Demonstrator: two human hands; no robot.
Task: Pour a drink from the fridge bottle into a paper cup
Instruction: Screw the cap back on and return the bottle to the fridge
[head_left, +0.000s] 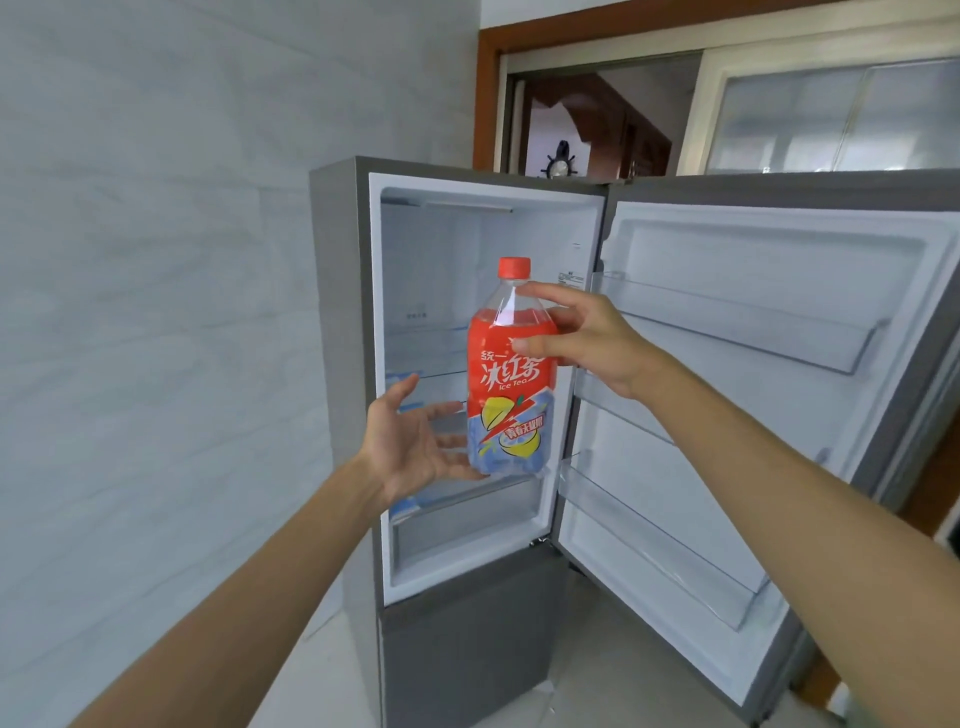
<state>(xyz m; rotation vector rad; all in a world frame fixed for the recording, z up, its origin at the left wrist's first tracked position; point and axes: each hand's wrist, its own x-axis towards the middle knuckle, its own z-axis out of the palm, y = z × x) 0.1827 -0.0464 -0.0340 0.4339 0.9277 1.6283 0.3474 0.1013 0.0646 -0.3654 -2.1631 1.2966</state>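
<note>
An ice tea bottle (511, 374) with a red cap and a red and blue label stands upright in the air in front of the open fridge (436, 270). My right hand (587, 340) grips its upper part from the right, fingers around the shoulder and label top. My left hand (415, 441) is spread open at the bottle's lower left, fingertips touching or nearly touching its base. No paper cup is in view.
The fridge door (769, 374) is swung wide open to the right, its door shelves bare. The fridge's glass shelves look bare. A grey tiled wall (156, 260) runs along the left. A wooden door frame (485, 104) and a window show behind the fridge.
</note>
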